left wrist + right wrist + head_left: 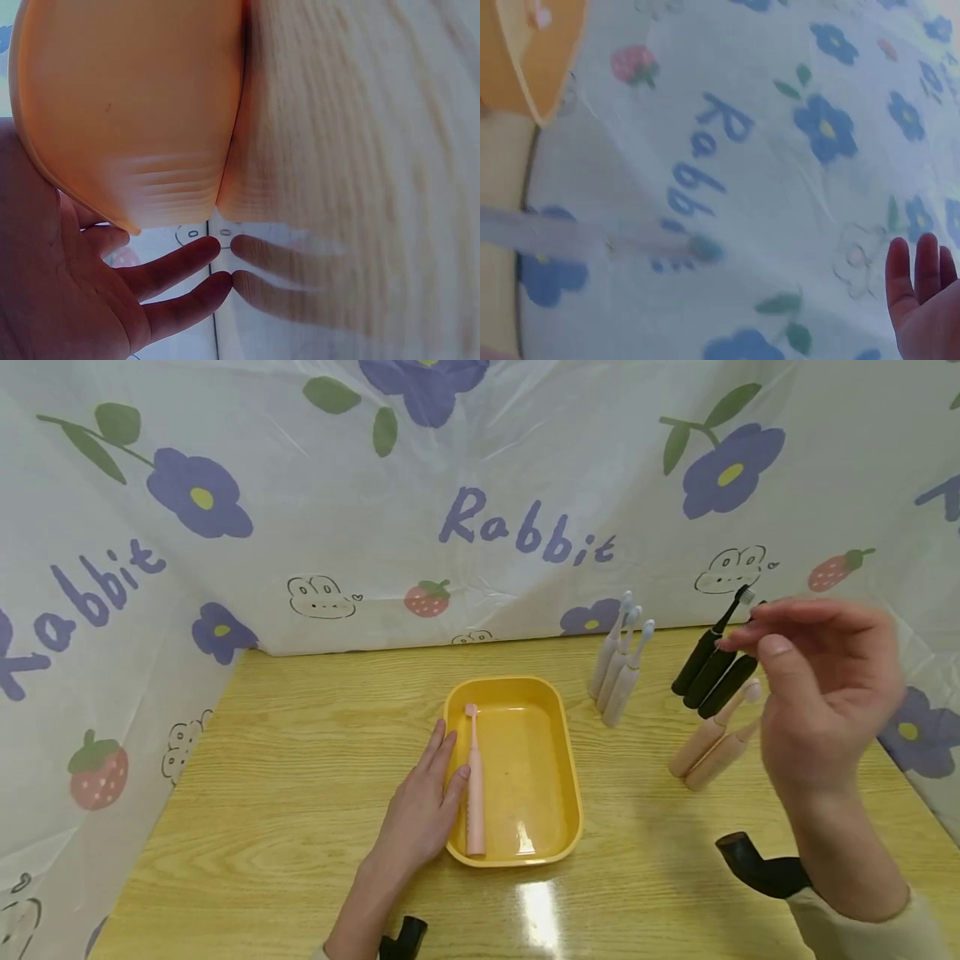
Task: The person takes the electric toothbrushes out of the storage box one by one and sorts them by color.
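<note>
My left hand point(418, 814) holds the left side of a yellow tray point(567, 777), thumb over the rim and fingers along the outer wall. From the left wrist view, the fingers point(176, 266) spread past the tray's wall point(127, 90), close over the tabletop. Inside the tray a pink electric toothbrush point(476, 802) lies lengthwise, beside the left thumb. My right hand point(832, 693) is raised on the right with nothing in it, its fingers loosely bent. Below and left of it stand two pink toothbrushes point(697, 747); three black toothbrushes point(701, 660) are behind its fingertips.
Three white toothbrushes point(619, 689) with bluish heads stand right of the tray; one white toothbrush point(630, 240) shows blurred in the right wrist view. A printed sheet point(360, 527) hangs behind and beside the wood-grain table point(300, 760).
</note>
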The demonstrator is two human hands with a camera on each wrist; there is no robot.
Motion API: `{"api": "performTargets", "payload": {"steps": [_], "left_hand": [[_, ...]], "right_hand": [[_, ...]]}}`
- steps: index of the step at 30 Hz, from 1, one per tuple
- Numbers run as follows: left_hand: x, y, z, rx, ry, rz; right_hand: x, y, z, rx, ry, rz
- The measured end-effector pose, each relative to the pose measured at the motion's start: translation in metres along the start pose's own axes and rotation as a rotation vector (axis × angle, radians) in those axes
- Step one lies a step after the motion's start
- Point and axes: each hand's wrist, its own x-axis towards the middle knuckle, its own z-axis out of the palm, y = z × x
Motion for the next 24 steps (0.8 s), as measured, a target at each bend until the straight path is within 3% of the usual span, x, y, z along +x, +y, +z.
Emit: {"api": "performTargets", "payload": {"steps": [3, 7, 10, 15, 20, 24], "left_hand": [[0.0, 0.0, 0.0, 0.0, 0.001, 0.001], [0.0, 0.0, 0.001, 0.002, 0.001, 0.006], [0.001, 0.0, 0.0, 0.004, 0.0, 0.003], [0.002, 0.001, 0.0, 0.01, -0.009, -0.01], [0.002, 0.001, 0.0, 0.008, -0.007, -0.012], [0.002, 0.0, 0.0, 0.002, -0.002, -0.007]], "right_hand": [[-0.022, 0.014, 0.007, -0.039, -0.107, 0.088], [-0.055, 0.031, 0.019, -0.124, -0.328, 0.34], [-0.079, 0.046, 0.031, -0.166, -0.43, 0.531], [-0.108, 0.076, 0.044, -0.195, -0.459, 0.848], [-0.123, 0.101, 0.053, -0.211, -0.447, 1.191], [-0.132, 0.115, 0.057, -0.22, -0.409, 1.328]]}}
